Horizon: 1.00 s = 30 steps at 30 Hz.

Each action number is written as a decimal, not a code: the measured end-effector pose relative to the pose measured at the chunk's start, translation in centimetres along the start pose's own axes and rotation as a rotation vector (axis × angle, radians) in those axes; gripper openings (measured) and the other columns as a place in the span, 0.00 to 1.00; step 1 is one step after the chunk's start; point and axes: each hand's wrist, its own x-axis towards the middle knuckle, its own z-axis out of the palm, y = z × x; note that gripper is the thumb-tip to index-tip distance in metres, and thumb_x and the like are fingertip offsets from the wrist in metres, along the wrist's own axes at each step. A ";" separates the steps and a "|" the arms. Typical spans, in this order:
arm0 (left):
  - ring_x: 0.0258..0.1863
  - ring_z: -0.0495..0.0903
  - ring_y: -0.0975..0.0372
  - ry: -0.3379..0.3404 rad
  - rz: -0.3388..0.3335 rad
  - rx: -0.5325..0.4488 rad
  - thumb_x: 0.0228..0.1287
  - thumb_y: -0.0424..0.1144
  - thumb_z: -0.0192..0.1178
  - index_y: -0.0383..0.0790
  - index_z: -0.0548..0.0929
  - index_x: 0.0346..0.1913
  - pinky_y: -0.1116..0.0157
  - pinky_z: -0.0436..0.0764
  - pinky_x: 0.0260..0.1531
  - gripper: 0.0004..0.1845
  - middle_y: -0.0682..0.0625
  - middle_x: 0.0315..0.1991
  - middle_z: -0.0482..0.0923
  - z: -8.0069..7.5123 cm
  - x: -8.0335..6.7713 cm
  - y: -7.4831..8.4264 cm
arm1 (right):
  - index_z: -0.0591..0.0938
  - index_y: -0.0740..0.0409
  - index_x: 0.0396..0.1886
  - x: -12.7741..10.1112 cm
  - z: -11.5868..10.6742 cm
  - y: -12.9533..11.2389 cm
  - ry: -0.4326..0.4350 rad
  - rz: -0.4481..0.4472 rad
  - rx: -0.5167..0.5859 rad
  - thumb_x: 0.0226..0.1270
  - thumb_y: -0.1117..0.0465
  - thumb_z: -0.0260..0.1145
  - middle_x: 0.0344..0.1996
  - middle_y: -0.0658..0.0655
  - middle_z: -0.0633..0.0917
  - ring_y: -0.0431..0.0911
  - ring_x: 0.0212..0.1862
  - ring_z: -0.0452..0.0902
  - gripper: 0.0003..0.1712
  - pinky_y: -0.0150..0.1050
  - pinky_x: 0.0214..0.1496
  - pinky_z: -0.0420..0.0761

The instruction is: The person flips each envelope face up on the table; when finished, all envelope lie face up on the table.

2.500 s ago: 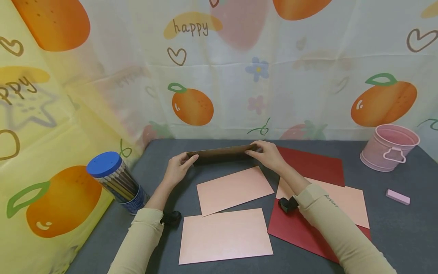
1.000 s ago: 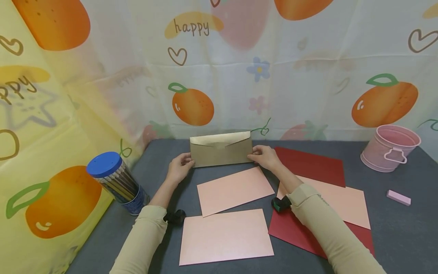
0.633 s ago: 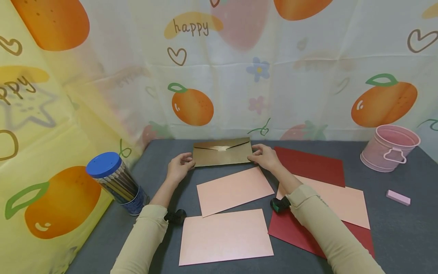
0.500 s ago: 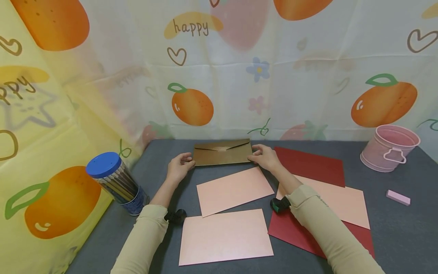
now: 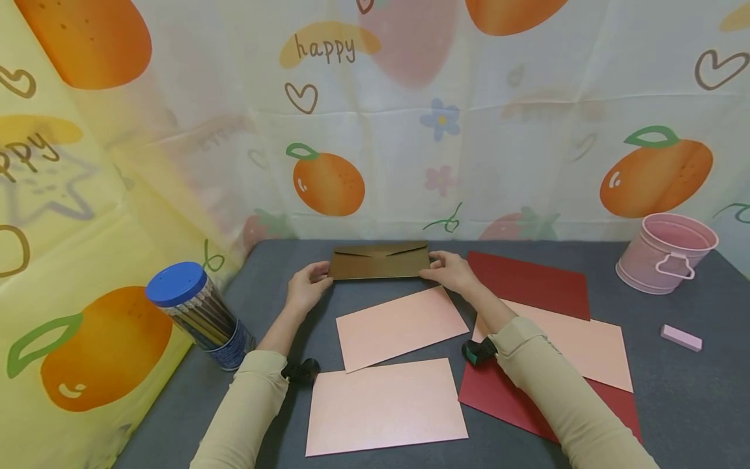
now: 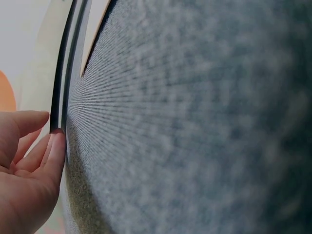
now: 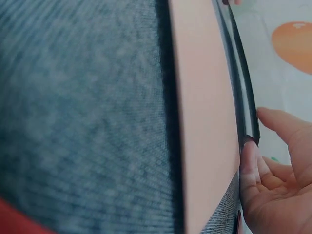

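A gold-brown paper envelope with a pointed flap along its far side is held level near the back of the table. Its left end is pinched by my left hand, which the left wrist view shows with thumb and fingers on either side of the thin edge. My right hand holds the opposite end the same way, thumb toward me. In the right wrist view the envelope's edge runs into that grip. Closest to me lie two flat peach paper rectangles, the upper one slightly askew.
Under my right forearm, another peach rectangle lies over dark red paper pieces. A pink metal bucket stands at the far right, with a pink eraser-like block before it. At left is a blue-lidded tub of pencils.
The envelope was edge-on, then stood tilted up with its flap raised and pale inside showing. The flap has come down, and the envelope has tipped back flatter. Both hands stayed at its ends.
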 end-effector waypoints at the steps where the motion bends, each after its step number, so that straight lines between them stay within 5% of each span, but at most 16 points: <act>1: 0.61 0.74 0.50 -0.009 0.001 0.001 0.69 0.32 0.60 0.36 0.74 0.65 0.54 0.75 0.56 0.23 0.39 0.62 0.74 0.0 0.0 0.0 | 0.64 0.64 0.72 0.1 0.0 0.0 -0.009 0.003 0.002 0.66 0.53 0.67 0.57 0.66 0.78 0.58 0.57 0.75 0.40 0.52 0.57 0.75; 14: 0.65 0.66 0.48 -0.123 0.009 0.073 0.70 0.37 0.58 0.38 0.67 0.71 0.51 0.71 0.59 0.28 0.39 0.68 0.67 0.3 0.4 -0.1 | 0.61 0.64 0.74 0.4 0.1 0.5 -0.028 0.004 -0.034 0.65 0.54 0.68 0.56 0.65 0.77 0.57 0.58 0.73 0.43 0.51 0.57 0.75; 30: 0.70 0.58 0.42 -0.254 0.003 0.134 0.73 0.40 0.54 0.36 0.58 0.75 0.48 0.62 0.66 0.32 0.35 0.72 0.58 0.5 0.5 0.4 | 0.64 0.67 0.72 0.6 0.3 0.3 0.019 -0.030 -0.149 0.66 0.55 0.68 0.34 0.57 0.82 0.44 0.28 0.70 0.41 0.36 0.31 0.70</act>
